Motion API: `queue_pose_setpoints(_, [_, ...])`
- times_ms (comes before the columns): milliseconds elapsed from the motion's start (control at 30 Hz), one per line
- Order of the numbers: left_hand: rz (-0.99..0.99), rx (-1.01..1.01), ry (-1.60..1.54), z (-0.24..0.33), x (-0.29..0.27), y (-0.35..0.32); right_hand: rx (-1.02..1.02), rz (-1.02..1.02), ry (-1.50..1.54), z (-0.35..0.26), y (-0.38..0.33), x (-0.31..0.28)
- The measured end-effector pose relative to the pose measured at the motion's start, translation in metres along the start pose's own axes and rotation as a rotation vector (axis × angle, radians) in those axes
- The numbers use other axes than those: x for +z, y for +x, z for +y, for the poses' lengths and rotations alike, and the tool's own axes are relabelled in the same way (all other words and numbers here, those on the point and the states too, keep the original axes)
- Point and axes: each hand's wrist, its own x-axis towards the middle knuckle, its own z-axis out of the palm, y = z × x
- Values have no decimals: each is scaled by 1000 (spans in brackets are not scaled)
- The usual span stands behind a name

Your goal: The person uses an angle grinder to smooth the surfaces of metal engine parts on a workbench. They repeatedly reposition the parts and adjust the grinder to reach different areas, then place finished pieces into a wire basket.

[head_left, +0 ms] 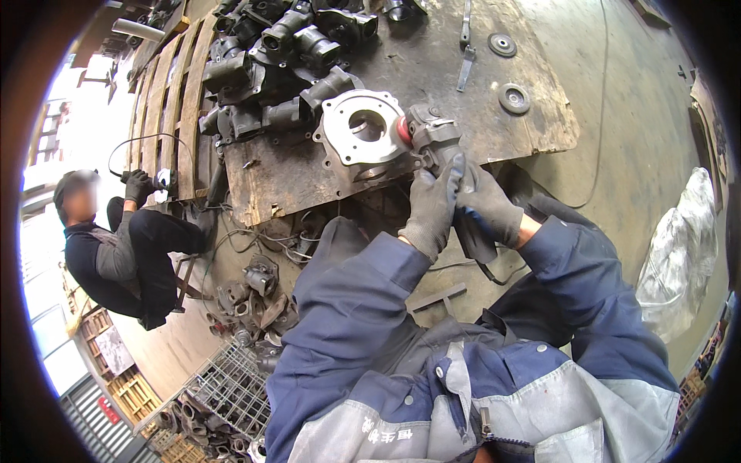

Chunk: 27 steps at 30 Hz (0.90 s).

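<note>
Both of my hands, in grey gloves, are closed round an angle grinder. My left hand grips it just behind the gear head, and my right hand wraps the body beside it. Its dark body and cord run down below the hands. A red disc on the grinder's head sits at the right edge of a pale round metal casting; whether they touch I cannot tell. This casting has a large centre hole and small bolt holes, and lies at the worn table's near edge.
Dark metal castings are heaped at the table's back left. Two round discs and a long thin tool lie to the right. A co-worker crouches at left by a wooden pallet. Below are cables and a wire basket.
</note>
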Motion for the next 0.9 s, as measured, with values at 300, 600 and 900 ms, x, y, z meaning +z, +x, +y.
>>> queue_pose_setpoints(300, [-242,187,-171,-9,14,10,40,154,43,13,4,-11])
queue_pose_setpoints(600, [-23,49,-229,-8,0,-8,46,-65,39,-3,-5,1])
queue_pose_setpoints(900, [90,58,-268,-4,-6,4,-39,-82,230,1,13,18])
